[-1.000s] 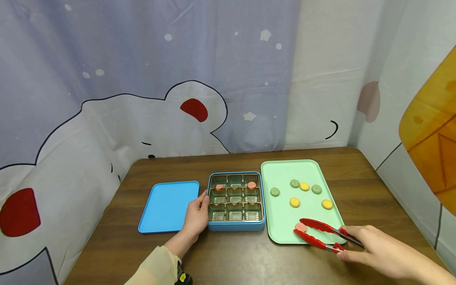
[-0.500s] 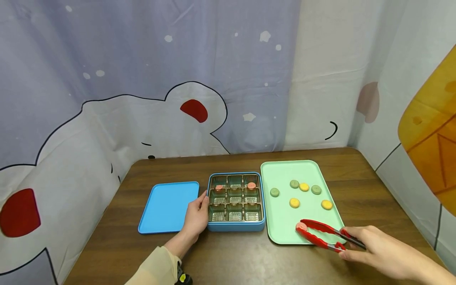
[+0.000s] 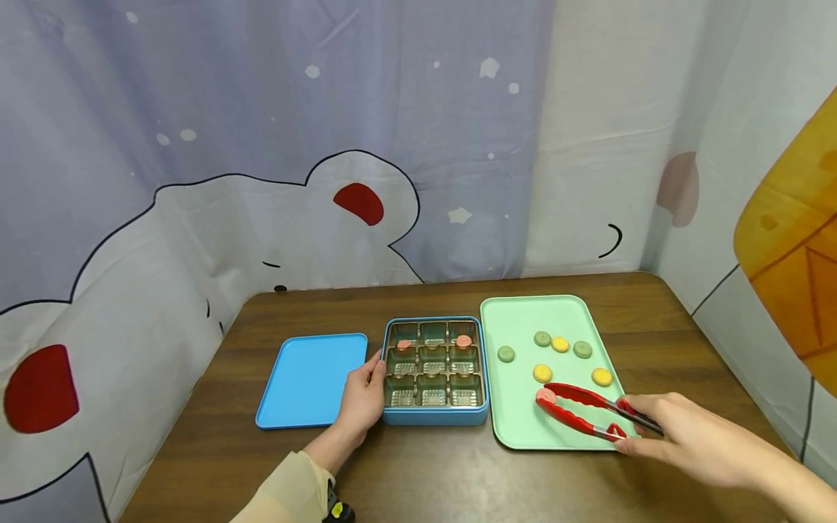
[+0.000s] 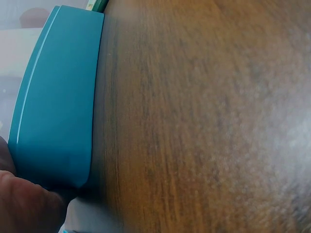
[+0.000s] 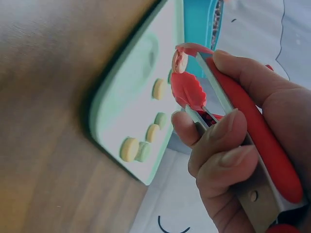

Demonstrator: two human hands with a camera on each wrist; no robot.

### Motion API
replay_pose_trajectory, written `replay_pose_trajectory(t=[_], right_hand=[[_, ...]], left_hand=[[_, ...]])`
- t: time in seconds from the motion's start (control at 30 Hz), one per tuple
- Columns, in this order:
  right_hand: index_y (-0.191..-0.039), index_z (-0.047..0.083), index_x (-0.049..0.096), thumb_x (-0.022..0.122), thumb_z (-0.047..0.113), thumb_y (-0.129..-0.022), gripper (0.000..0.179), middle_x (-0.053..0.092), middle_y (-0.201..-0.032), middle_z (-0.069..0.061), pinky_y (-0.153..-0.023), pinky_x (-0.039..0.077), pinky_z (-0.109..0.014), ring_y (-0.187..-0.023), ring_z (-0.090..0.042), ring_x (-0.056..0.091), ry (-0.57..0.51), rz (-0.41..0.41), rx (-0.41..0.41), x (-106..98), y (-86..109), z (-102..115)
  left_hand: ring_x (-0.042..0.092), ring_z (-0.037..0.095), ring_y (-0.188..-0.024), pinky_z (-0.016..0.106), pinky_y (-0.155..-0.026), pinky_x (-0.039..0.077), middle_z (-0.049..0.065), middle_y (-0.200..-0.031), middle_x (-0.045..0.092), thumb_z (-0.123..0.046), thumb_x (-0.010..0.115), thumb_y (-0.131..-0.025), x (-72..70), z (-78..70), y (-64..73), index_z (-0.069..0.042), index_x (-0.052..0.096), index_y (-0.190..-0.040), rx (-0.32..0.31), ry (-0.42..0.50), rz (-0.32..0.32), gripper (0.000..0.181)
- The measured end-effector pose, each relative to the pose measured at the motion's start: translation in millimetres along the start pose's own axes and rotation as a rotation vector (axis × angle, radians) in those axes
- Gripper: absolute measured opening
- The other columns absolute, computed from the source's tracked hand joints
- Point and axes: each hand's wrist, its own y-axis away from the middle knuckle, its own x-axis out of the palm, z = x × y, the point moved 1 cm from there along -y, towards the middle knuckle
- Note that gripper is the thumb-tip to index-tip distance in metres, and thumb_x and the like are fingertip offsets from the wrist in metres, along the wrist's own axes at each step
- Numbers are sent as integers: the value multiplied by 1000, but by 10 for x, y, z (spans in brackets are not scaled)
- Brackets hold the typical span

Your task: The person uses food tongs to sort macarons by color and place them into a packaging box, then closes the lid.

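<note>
My right hand (image 3: 693,439) grips red-tipped tongs (image 3: 582,396), with the fingers curled round their handles in the right wrist view. Between the tong tips is a pink macaron (image 5: 179,61), held over the pale green tray (image 3: 516,428). Several yellow and green macarons, such as a yellow one (image 3: 542,373) and a green one (image 3: 506,354), lie on that tray. My left hand (image 3: 361,399) holds the left side of a blue box (image 3: 434,416), its thumb near the front corner. Inside is a divided insert (image 3: 432,374); pink macarons (image 3: 463,341) sit in its back left and back right compartments.
A flat blue lid (image 3: 310,381) lies on the wooden table (image 3: 418,472), left of the box. The tray stands close against the box's right side. Behind the table hangs a printed curtain (image 3: 471,145).
The tongs have closed on the pink macaron and lifted it slightly, moving a little left and away from the person. The left hand and box have stayed in place.
</note>
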Motion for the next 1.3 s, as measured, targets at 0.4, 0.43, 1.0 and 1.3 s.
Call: replay_pose_trajectory(t=[0.4,0.43,1.0,1.3], right_hand=[[-111,15,69,74,47,-100,34,50,-76,21,-63,45,-23,-72,3,50,-14,-21,-53,-240,-344,157],[-115,12,70,74,48,-100,39,52,-78,21,-66,47,-23,-74,2,52,-2,-22,-48,-251,-377,178],[-114,16,70,75,46,-100,33,59,-85,18,-72,49,-28,-81,-7,56,-47,-2,-93,-150,-984,471],[-100,25,65,75,41,-101,19,58,-79,15,-68,49,-27,-73,-5,53,-99,11,-156,-96,-1290,589]], left_hand=[[44,34,-146,52,-115,41,19,-152,55,-17,44,-116,-3,-4,2,2,43,-159,-7,13,6,47],[44,34,-145,52,-115,42,20,-152,56,-17,44,-116,-5,-5,3,2,43,-159,-7,12,6,47],[46,32,-144,51,-115,43,20,-151,57,-18,43,-116,9,6,-5,1,43,-159,-16,19,6,47],[45,34,-145,53,-114,42,21,-151,56,-17,43,-116,9,4,-8,2,42,-159,-17,9,8,47]])
